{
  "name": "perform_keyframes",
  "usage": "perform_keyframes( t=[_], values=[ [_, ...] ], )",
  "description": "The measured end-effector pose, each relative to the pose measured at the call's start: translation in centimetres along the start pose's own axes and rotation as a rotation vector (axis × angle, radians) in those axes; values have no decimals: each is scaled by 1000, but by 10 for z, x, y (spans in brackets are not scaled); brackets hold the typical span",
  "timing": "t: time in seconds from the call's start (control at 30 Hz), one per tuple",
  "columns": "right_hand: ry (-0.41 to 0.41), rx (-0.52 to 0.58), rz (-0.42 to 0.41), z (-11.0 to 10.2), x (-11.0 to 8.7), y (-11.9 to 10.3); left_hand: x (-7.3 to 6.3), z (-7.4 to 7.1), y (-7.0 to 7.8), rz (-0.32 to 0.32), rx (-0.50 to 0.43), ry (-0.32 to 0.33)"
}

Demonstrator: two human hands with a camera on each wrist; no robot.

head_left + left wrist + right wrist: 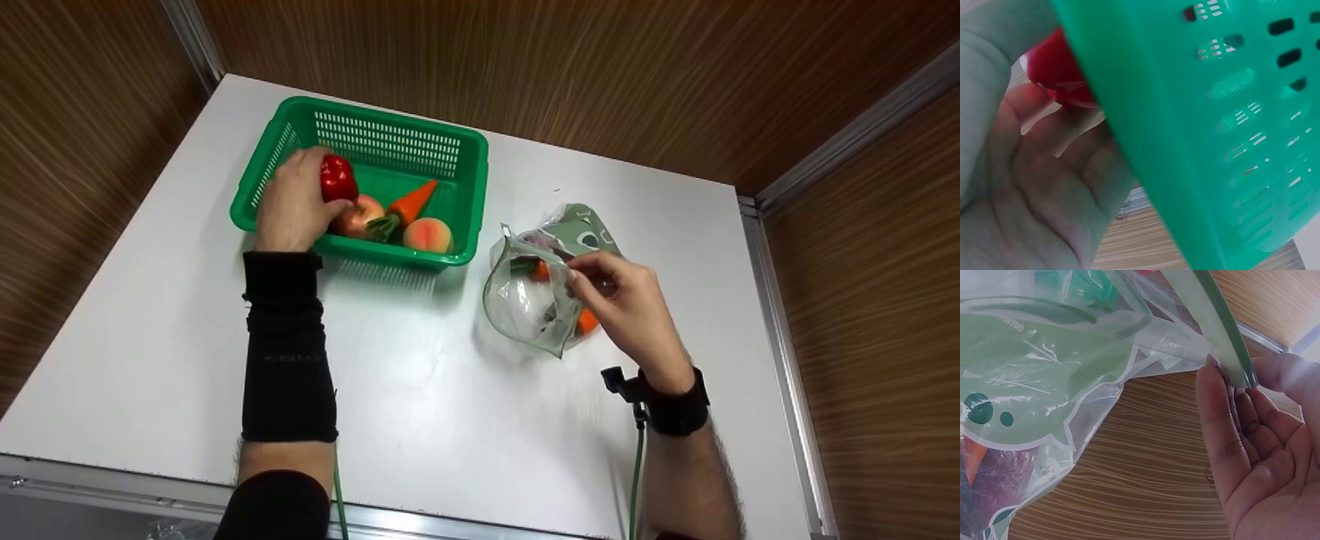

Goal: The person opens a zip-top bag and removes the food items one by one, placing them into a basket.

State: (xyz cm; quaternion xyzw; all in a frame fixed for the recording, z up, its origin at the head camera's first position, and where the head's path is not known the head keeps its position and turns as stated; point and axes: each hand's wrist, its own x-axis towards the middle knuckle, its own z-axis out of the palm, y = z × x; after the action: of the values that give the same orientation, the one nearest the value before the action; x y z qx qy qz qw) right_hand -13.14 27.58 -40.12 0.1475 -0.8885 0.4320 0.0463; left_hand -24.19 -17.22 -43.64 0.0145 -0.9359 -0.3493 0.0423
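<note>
A shiny red bell pepper [338, 178] is gripped in my left hand [293, 196], over the left part of a green plastic basket [471, 187]. In the left wrist view the pepper [1061, 70] shows between thumb and fingers, partly hidden by the basket wall [1140, 112]. My right hand [626, 304] pinches the rim of a clear zip bag [525, 307] with green print, its mouth held open. Orange pieces and something purplish show inside the bag. The right wrist view has thumb and fingers of the right hand [1264, 444] on the bag's green edge [1224, 337].
In the basket lie a red-yellow round fruit [362, 217], a carrot [414, 202] with a green top and a peach [428, 235]. Wood-grain panels [480, 67] border the white table [420, 390] at the back and sides. Green cables run from the wrists.
</note>
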Motion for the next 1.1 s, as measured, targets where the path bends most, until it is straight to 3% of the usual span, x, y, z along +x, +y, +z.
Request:
perform_keyframes(
  t=[0.6, 1.1],
  values=[
    [0, 3, 3, 1, 0, 0, 4, -4, -18, -103, 9, -12],
    [-7, 8, 4, 0, 0, 1, 7, -1, -26, -61, 24, -67]
  ],
)
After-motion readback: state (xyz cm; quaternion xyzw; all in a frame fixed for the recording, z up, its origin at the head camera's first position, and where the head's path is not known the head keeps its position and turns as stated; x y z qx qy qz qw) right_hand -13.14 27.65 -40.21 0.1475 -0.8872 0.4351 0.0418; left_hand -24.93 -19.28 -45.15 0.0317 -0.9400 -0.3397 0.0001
